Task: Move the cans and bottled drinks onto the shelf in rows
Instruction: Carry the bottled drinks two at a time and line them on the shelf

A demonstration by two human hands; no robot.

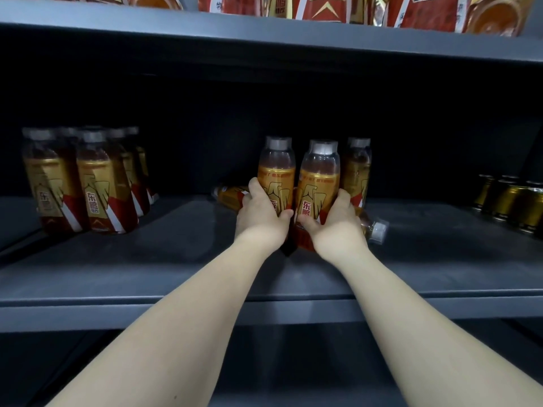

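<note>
Forearms: two bare forearms (182,327) reached from the bottom edge over the shelf's front lip.
Shelf: a dark grey metal shelf (147,259) carried everything; its back was in deep shadow.
Room: an upper board (264,39) ran overhead, with red and gold packs along it, cut off by the top edge.
Left hand: the left hand (261,215) was wrapped around the lower part of an upright bottle (276,168) near the shelf's middle.
Right hand: the right hand (332,221) gripped a second upright bottle (318,177), touching the first.
Behind: a third bottle (357,168) stood just behind the right one.
Lying down: one bottle (229,195) lay on its side behind the left hand, another (373,227) beside the right hand, both partly hidden.
Left end: a cluster of bottles (88,183) stood in rows.
Right end: gold cans (511,204) stood by the edge, dim and cut off.
Unclear: fingertips were hidden behind the bottles.
</note>
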